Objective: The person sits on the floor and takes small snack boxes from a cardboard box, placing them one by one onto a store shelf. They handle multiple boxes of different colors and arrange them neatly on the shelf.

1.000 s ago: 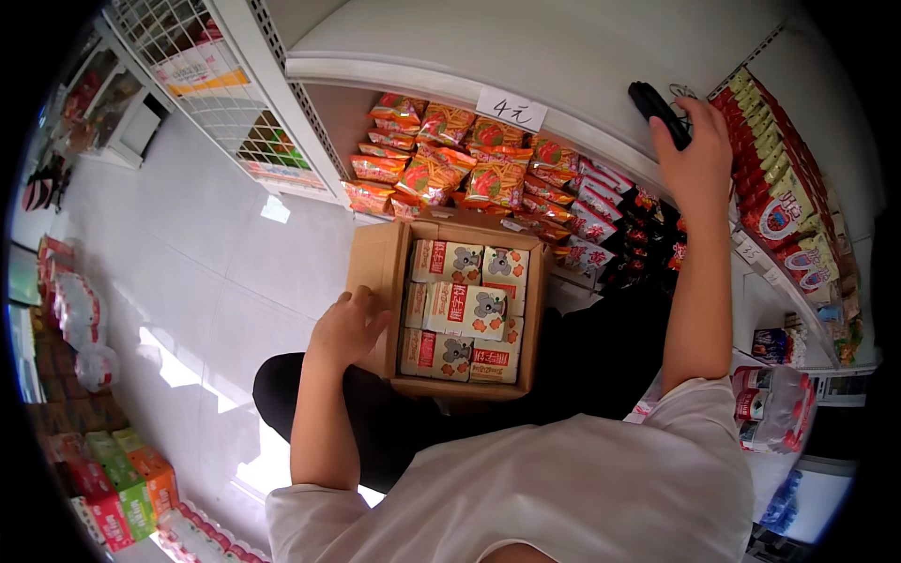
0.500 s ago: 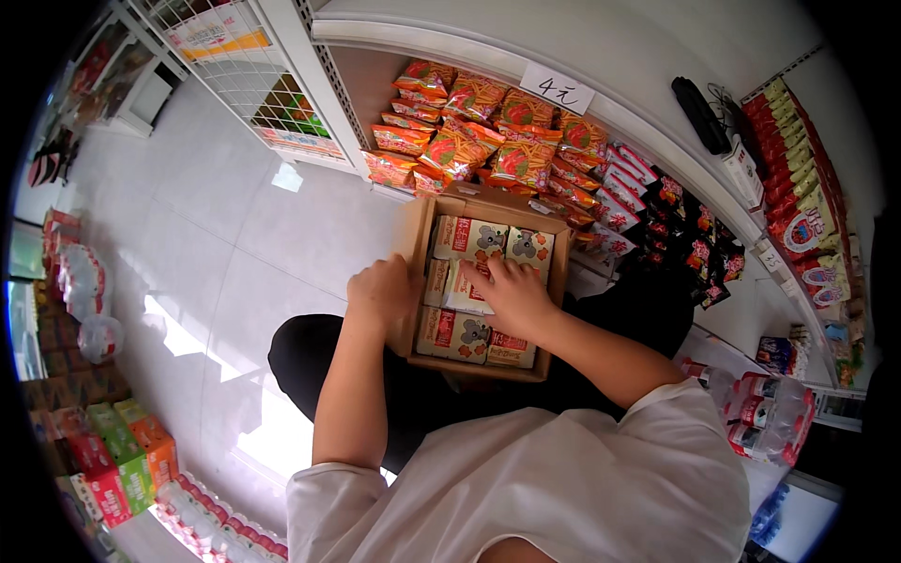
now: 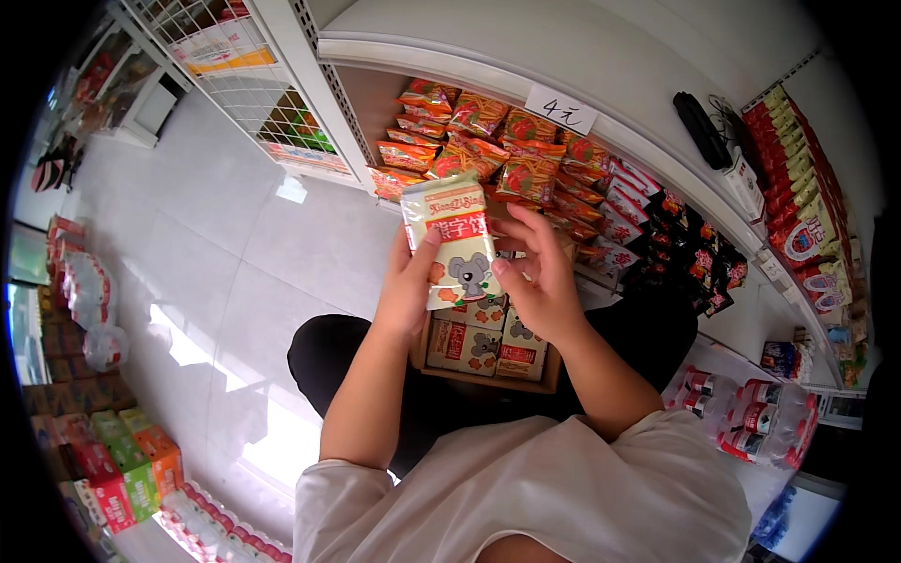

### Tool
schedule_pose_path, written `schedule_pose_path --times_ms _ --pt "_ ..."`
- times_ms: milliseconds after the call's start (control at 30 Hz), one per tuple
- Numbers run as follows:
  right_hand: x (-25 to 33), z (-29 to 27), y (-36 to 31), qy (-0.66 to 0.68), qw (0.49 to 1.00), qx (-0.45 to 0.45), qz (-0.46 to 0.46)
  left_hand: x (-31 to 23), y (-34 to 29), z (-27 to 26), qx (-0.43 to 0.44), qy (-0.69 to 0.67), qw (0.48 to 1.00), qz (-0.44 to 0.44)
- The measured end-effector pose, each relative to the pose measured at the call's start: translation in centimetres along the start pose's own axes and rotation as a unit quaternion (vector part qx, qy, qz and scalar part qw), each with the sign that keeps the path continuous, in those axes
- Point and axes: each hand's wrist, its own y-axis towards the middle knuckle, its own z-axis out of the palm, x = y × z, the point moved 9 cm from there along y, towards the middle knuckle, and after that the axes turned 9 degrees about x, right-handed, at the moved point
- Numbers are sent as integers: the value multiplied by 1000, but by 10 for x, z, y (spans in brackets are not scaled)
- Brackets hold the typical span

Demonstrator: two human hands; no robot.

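A cream biscuit packet (image 3: 460,239) with a red band and a grey koala drawing is held up, slightly tilted, above the carton. My left hand (image 3: 408,286) grips its left side, thumb across the front. At its right edge my right hand (image 3: 546,286) has its fingers apart and curved, the thumb tip by the packet's edge; whether it touches is hard to tell. Below, the cardboard carton (image 3: 550,373) rests at my lap, holding several like packets (image 3: 458,349). My hands and the raised packet hide the carton's far part.
Ahead, a low shelf holds orange snack bags (image 3: 526,178) and black snack bags (image 3: 690,244), under a white shelf edge (image 3: 432,54). A wire rack (image 3: 249,98) stands at the far left. Bottled drinks (image 3: 751,413) are at the right, and coloured boxes (image 3: 122,469) at the lower left.
A biscuit packet has come up out of the carton into my left hand, which has left the carton's side. My right hand has lifted off the packets inside.
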Motion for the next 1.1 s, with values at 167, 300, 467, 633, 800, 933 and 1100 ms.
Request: schedule_pose_path --times_ms 167,300,467,633,800,933,1100 --pt "-40 41 -19 258 904 160 302 32 -14 0 13 -195 961 -197" --pt "-28 48 -24 342 836 217 371 -1 -27 19 66 78 978 -182" --pt "84 28 13 266 874 262 313 -114 -19 89 152 293 943 36" --pt "166 6 125 159 928 270 200 -231 31 123 130 373 902 172" --pt "195 -45 279 -33 989 122 74 -298 96 109 -80 645 601 466" --pt "166 -95 403 -199 980 -7 32 -278 158 77 -117 710 536 442" --pt "138 -108 530 -329 940 -72 -49 -274 203 44 -121 733 527 412"
